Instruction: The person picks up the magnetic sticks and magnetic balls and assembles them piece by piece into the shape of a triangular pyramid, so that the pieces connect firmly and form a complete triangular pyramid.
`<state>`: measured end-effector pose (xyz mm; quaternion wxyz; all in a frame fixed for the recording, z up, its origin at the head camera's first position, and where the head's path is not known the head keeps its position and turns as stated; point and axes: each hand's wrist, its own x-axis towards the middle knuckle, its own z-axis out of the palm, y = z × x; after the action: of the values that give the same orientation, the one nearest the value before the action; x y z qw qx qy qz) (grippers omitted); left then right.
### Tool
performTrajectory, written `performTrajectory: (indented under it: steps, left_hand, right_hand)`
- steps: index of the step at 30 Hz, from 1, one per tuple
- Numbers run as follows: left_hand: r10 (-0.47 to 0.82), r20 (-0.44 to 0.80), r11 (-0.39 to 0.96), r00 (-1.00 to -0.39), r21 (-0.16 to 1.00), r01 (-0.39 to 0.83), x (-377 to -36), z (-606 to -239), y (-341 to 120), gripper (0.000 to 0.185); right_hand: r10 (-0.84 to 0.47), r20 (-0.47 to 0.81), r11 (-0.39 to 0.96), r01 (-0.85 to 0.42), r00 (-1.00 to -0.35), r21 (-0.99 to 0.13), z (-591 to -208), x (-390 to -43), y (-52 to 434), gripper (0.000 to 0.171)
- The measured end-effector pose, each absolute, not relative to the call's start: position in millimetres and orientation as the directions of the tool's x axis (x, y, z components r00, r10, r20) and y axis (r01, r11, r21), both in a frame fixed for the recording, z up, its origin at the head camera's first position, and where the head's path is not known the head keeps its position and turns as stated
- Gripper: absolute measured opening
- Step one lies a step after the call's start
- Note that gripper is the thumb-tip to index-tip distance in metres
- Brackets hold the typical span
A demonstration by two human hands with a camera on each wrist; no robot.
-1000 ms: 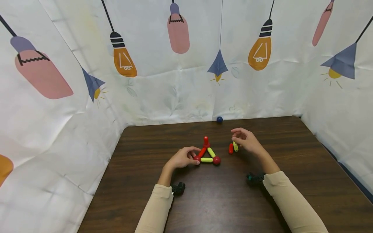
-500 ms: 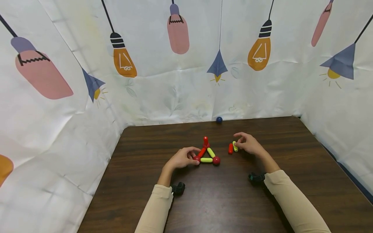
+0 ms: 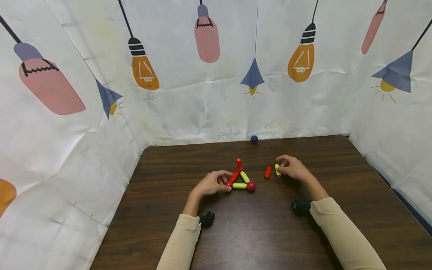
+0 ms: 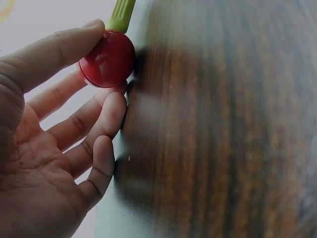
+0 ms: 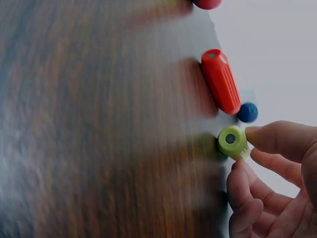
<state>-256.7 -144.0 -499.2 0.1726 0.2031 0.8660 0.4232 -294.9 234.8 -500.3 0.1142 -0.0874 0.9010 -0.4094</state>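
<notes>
My left hand (image 3: pixel 212 183) pinches a red ball (image 4: pixel 111 62) between thumb and fingers. That ball is the left corner of a triangle of magnetic rods: a red rod (image 3: pixel 234 176) on the left and yellow-green rods on the front (image 3: pixel 240 185) and right sides. Another red ball (image 3: pixel 251 186) makes the right corner. From the red ball at the far corner another red rod (image 3: pixel 239 163) stands up. My right hand (image 3: pixel 293 168) pinches a loose yellow-green magnetic rod (image 5: pixel 233 141) at the table. Beside it lies a loose red rod (image 5: pixel 221 82), apart from it.
A blue ball (image 3: pixel 254 139) sits at the table's far edge. Behind the dark wooden table (image 3: pixel 256 232) hangs a white curtain (image 3: pixel 209 105) printed with lamps, and it also runs along both sides.
My right hand has come down to the yellow-green rod, taken hold of it and shifted it right, away from the red rod. The left hand stays on its ball.
</notes>
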Motion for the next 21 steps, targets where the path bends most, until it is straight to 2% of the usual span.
performTrajectory:
  steps: [11,21]
  left_hand:
    - [0.491,-0.135,0.575,-0.861,0.793,0.203,-257.1,-499.3,-144.2,0.051]
    - [0.495,-0.134,0.565,-0.859,0.8,0.201,-255.9,-498.7,-143.1,0.051]
  right_hand:
    - [-0.214,-0.193,0.695,-0.01,-0.957,-0.719,-495.8,-292.3,228.0,0.048]
    - [-0.203,-0.149,0.62,-0.009,-0.968,-0.785,-499.1,-288.8,232.0,0.043]
